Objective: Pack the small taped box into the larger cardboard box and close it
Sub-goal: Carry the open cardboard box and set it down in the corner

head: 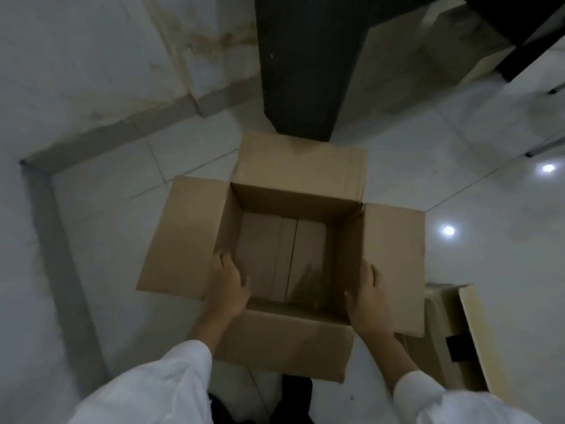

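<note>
Head view: we look straight down at the larger cardboard box (293,240), which stands open on the tiled floor (428,166) with all four flaps folded outward. Our left hand (226,286) rests at the near-left corner of the opening, about 8 o'clock from the box centre, with the fingers loosely spread over the edge where the left flap meets the wall; it pinches nothing that we can see. Our right hand (367,298) is at the near-right corner, about 4 o'clock, with the palm and straight fingers laid flat along the fold of the right flap, also open. Both arms wear white sleeves (159,384).

The inside of the box shows a brown surface with a dark line down the middle; we cannot tell if this is only the bottom. The small taped box (452,338) seems to be the carton with a dark tape strip that lies on the floor at 4 o'clock, just beside our right hand and partly under the right flap. A dark pillar (305,71) stands at 12 o'clock, just behind the far flap.
</note>
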